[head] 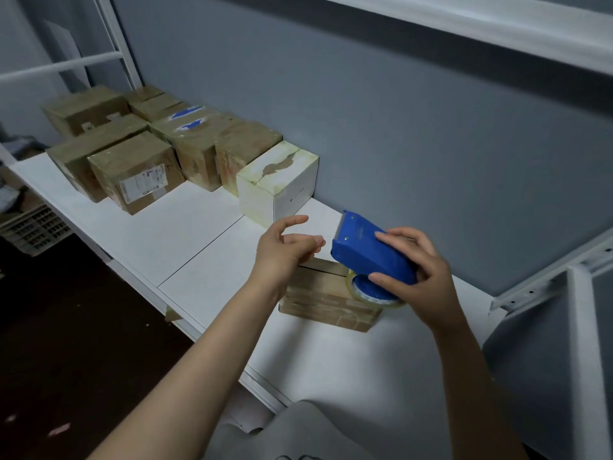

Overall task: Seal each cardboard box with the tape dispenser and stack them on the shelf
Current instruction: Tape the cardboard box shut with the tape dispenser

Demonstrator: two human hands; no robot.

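Right hand (421,270): grip curled round blue plastic tape dispenser (368,250).
Left hand (285,250): at the dispenser's 9 o'clock, grip loosely spread, holding nothing.
Flat brown cardboard box (325,300): under the dispenser on white shelf (205,234), closed, contents hidden.
White taped carton (275,184): 11 o'clock, closed.
Taped brown cardboard boxes (132,161): 10 o'clock, farthest, clustered.

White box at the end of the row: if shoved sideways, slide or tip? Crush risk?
The white box looks roughly cube-shaped and sits flat on the smooth shelf, so it would probably slide rather than tip. Its top looks torn and patchy, so the surface may peel under a hard grip. Contents unseen, so weight is unknown.
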